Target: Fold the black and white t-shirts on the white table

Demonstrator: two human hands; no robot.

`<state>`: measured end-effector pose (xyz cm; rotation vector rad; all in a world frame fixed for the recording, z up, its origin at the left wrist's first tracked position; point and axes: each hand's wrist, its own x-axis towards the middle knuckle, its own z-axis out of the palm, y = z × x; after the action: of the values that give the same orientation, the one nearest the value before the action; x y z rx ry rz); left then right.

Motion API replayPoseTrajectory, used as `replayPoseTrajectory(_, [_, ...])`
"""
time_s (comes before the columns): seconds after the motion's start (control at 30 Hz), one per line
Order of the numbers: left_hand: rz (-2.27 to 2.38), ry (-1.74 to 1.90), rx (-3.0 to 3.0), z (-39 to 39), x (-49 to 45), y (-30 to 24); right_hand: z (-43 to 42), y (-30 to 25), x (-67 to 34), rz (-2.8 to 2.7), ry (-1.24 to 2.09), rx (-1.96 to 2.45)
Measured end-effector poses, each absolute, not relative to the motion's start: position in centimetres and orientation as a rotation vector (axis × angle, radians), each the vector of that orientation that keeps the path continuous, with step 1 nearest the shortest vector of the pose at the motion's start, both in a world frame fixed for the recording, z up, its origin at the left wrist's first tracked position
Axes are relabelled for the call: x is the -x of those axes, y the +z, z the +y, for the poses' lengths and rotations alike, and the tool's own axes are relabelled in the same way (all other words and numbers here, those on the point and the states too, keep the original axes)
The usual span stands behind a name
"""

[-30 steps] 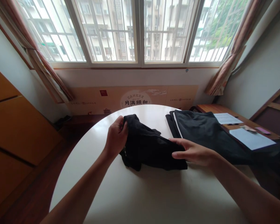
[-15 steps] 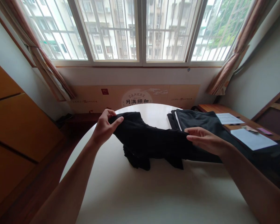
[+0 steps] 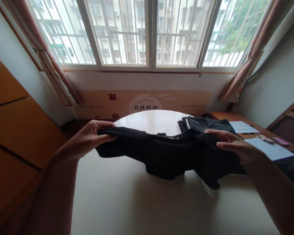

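A black T-shirt is stretched sideways above the white table, its collar with small white print facing up near the middle. My left hand pinches one end of it between thumb and fingers. At the other end, my right hand grips the fabric, thumb and fingers closed on it. Loose folds hang below the middle and near the right hand. Behind the right hand, a stack of folded dark clothes with a white edge is partly covered by the shirt.
The round white table fills the foreground. To its right stands a wooden desk with white papers and a pink slip. A printed cardboard panel leans below the barred window; an orange-brown cabinet stands at left.
My hands have moved apart, the left one to the left and lower, the right one to the right. The T-shirt is spread wider, and its printed collar now shows.
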<state>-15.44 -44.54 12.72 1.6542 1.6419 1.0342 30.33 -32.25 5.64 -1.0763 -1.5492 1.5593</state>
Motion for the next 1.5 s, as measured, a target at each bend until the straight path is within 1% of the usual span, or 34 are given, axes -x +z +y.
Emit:
replayPoseTrajectory(0.07, [1.613, 0.956, -1.663, -44.3, 15.9, 14.1, -30.5, 6.6, -30.3, -1.617, 1.576, 0.95])
replayPoseTrajectory(0.13, [1.742, 0.871, -1.733, -41.7, 16.3, 14.6, -27.3, 7.8, -28.8, -1.712, 1.426, 0.997])
replayPoseTrajectory(0.17, [1.876, 0.862, -1.781, -39.7, 16.2, 14.6, -25.4, 8.5, -27.6, -1.778, 1.288, 1.108])
replayPoseTrajectory(0.2, [2.062, 0.871, -1.819, -37.5, 16.1, 14.3, -23.6, 9.1, -26.1, -1.78, 1.072, 1.277])
replayPoseTrajectory(0.27, [2.506, 0.872, -1.811, -33.7, 15.2, 13.2, -20.9, 9.9, -23.3, -1.716, 0.827, 1.36])
replayPoseTrajectory(0.33, [2.754, 0.786, -1.827, -31.7, 13.9, 11.6, -20.6, 10.1, -21.0, -1.737, 0.509, 1.293])
replayPoseTrajectory(0.4, [2.741, 0.717, -1.975, -32.1, 12.4, 9.8, -23.0, 9.4, -19.6, -1.922, 0.31, 1.104])
replayPoseTrajectory(0.43, [2.651, 0.703, -2.067, -33.0, 11.7, 8.9, -25.1, 8.7, -19.3, -2.079, 0.316, 0.993])
replayPoseTrajectory(0.5, [2.387, 0.652, -2.153, -35.8, 10.6, 7.0, -29.8, 6.7, -19.1, -2.473, 0.485, 0.844])
replayPoseTrajectory(0.57, [2.073, 0.504, -2.12, -38.9, 9.9, 5.2, -33.9, 4.2, -19.2, -2.782, 0.438, 0.821])
replayPoseTrajectory(0.6, [1.935, 0.415, -2.1, -40.2, 9.6, 4.5, -35.3, 3.0, -19.2, -2.833, 0.391, 0.838])
replayPoseTrajectory(0.67, [1.775, 0.284, -2.081, -42.2, 9.1, 3.3, -36.6, 1.0, -19.2, -2.755, 0.426, 0.901])
replayPoseTrajectory(0.73, [1.717, 0.276, -2.091, -43.1, 8.7, 2.6, -36.3, -0.1, -19.1, -2.519, 0.666, 0.927])
replayPoseTrajectory(0.83, [1.632, 0.531, -2.143, -43.0, 8.3, 1.7, -35.2, -0.2, -19.4, -2.099, 1.02, 0.882])
replayPoseTrajectory(0.93, [1.667, 0.739, -2.253, -42.4, 8.3, 0.5, -35.0, 0.5, -19.8, -1.791, 1.1, 0.863])
replayPoseTrajectory(1.03, [1.743, 0.764, -2.293, -41.9, 8.0, -0.6, -35.7, 0.5, -19.8, -1.664, 1.205, 0.87])
replayPoseTrajectory(1.13, [1.624, 0.869, -2.237, -41.8, 6.9, -1.0, -35.9, -0.2, -19.6, -1.639, 1.446, 0.882])
replayPoseTrajectory(1.17, [1.579, 0.908, -2.211, -41.9, 6.4, -0.9, -35.9, -0.5, -19.5, -1.666, 1.471, 0.884])
replayPoseTrajectory(1.2, [1.554, 0.946, -2.183, -41.9, 6.1, -0.7, -35.7, -0.8, -19.5, -1.708, 1.425, 0.897])
replayPoseTrajectory(1.23, [1.556, 0.986, -2.15, -41.9, 5.8, -0.5, -35.6, -0.9, -19.6, -1.755, 1.304, 0.919])
replayPoseTrajectory(1.37, [1.76, 1.241, -1.929, -42.3, 5.7, 0.8, -35.9, -0.1, -20.6, -1.802, 0.511, 0.934])
replayPoseTrajectory(1.43, [1.871, 1.42, -1.828, -42.7, 5.8, 1.5, -37.0, 0.7, -20.8, -1.921, 0.37, 0.783])
replayPoseTrajectory(1.5, [1.918, 1.546, -1.789, -43.2, 5.8, 2.2, -38.3, 1.1, -20.5, -2.189, 0.372, 0.663])
